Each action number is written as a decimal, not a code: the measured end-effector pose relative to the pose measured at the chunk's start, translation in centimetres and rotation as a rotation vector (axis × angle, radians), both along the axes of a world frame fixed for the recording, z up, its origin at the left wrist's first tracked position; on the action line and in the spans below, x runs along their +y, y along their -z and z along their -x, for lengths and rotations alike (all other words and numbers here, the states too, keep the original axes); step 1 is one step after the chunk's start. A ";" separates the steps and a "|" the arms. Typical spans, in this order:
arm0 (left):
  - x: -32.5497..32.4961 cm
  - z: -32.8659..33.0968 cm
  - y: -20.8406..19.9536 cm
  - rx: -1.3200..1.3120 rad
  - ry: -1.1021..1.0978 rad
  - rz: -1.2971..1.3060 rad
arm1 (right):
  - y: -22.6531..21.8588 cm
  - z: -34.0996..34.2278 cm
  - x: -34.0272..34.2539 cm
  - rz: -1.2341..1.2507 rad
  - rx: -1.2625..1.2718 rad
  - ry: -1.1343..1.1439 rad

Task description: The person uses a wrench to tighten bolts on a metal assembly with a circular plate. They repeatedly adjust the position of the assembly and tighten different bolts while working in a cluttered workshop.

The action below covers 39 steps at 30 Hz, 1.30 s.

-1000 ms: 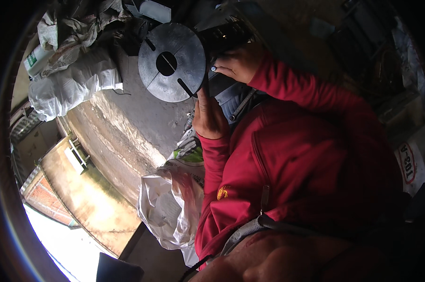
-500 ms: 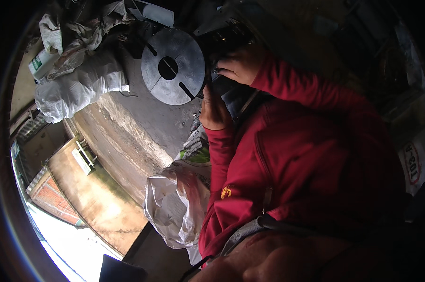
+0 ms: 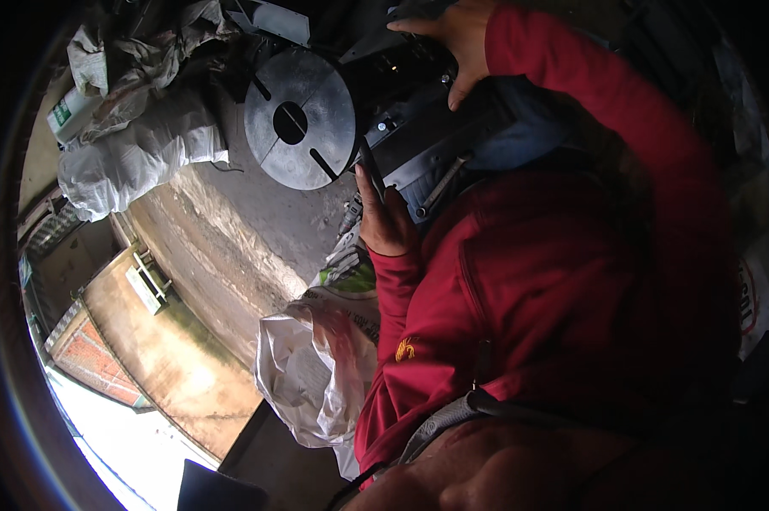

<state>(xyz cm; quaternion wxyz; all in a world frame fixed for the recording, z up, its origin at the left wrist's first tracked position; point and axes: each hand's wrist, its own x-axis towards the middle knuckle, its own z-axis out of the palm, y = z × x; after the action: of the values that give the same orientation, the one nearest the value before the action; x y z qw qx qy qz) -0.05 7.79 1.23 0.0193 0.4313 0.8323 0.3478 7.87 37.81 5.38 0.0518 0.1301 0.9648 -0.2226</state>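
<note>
A round grey metal disc [image 3: 269, 149] with a centre hole and slots stands upright at the far left of a dark metal machine part [image 3: 427, 119]. Beside the disc's right edge, my left hand [image 3: 387, 223] grips a narrow dark flat bar [image 3: 370, 163] between its fingers. My right hand [image 3: 465, 43] is raised over the far side of the dark part, thumb and fingers spread, holding nothing. A bolt head [image 3: 383, 126] shows on the part. A wrench [image 3: 444, 185] lies near my lap.
An open white woven sack [image 3: 303, 366] stands left of my left arm. White sacks [image 3: 142, 162] and a white container [image 3: 74, 115] sit at the far left. What looks like a drill [image 3: 350, 215] lies behind my left wrist. A pale metal plate [image 3: 280, 23] juts out beyond the disc.
My right hand has lifted away from near the disc, moving right and farther off, and its fingers have spread. My left hand has shifted slightly nearer. The bolt head and wrench are now uncovered.
</note>
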 end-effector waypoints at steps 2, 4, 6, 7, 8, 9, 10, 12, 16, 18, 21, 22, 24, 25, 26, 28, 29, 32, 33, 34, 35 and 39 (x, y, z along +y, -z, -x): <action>0.5 0.5 0.6 0.215 0.089 -0.044 | 2.0 0.9 -0.2 -0.001 -0.030 -0.020; 1.1 0.5 0.2 0.279 0.116 -0.136 | 2.3 1.0 -0.2 0.025 -0.038 -0.007; 1.2 0.7 0.5 0.321 0.136 -0.159 | 2.5 0.9 -0.5 0.039 -0.052 0.006; 1.2 1.0 1.4 0.336 0.136 -0.140 | 2.3 1.0 -0.5 0.034 -0.057 0.009; 1.4 1.2 2.3 0.268 0.140 -0.033 | 2.1 0.9 -0.4 0.032 -0.057 0.008; 1.6 1.5 3.3 0.205 0.140 0.068 | 2.4 0.9 -0.6 0.041 -0.046 0.002; 1.3 1.1 4.2 0.228 0.089 0.099 | 2.8 0.9 -0.9 0.051 -0.035 -0.005; 1.7 0.3 3.1 0.256 0.092 -0.098 | 3.1 0.8 -0.5 0.057 -0.035 0.002; 0.8 0.8 0.0 0.169 0.112 -0.180 | 3.3 1.0 0.2 0.058 -0.054 -0.002; 1.3 0.8 -0.3 0.162 0.096 -0.236 | 3.4 1.0 -0.1 0.061 -0.059 -0.010; 1.7 0.9 0.8 0.056 0.088 -0.060 | 3.1 1.0 -0.1 0.067 -0.068 -0.014; 1.5 1.0 0.9 0.053 0.094 -0.030 | 3.3 1.0 -0.2 0.070 -0.066 -0.016; 1.3 1.2 0.8 0.039 0.117 0.032 | 3.2 0.8 -0.1 0.080 -0.063 -0.014; 1.2 1.2 0.4 0.031 0.120 0.004 | 3.0 0.7 0.1 0.089 -0.056 -0.015; 1.3 1.1 -0.2 0.025 0.123 -0.024 | 2.9 0.6 0.2 0.099 -0.044 -0.017; 0.6 1.1 0.2 0.084 0.092 -0.173 | 3.4 0.7 0.0 0.079 -0.037 0.001; 0.8 1.3 1.2 0.146 0.104 -0.276 | 3.6 0.7 0.0 0.069 -0.034 0.010; 1.6 1.3 3.1 0.156 0.120 -0.021 | 3.3 1.0 -0.1 0.067 -0.070 -0.013; 1.3 1.5 3.0 0.134 0.106 0.001 | 3.0 1.0 0.0 0.079 -0.079 -0.012; 1.0 1.6 2.7 0.112 0.091 0.023 | 2.6 1.0 0.2 0.092 -0.087 -0.012; 0.8 1.2 1.6 0.115 0.101 -0.018 | 2.7 0.9 0.1 0.117 -0.102 -0.012; 1.2 0.8 1.0 0.198 0.088 -0.298 | 3.4 0.6 0.1 0.124 -0.070 -0.002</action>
<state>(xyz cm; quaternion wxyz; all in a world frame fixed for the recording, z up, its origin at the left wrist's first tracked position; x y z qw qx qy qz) -0.82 9.04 0.26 -0.1117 0.4976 0.7496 0.4220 7.29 37.88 1.98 0.0936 0.1333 0.9469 -0.2772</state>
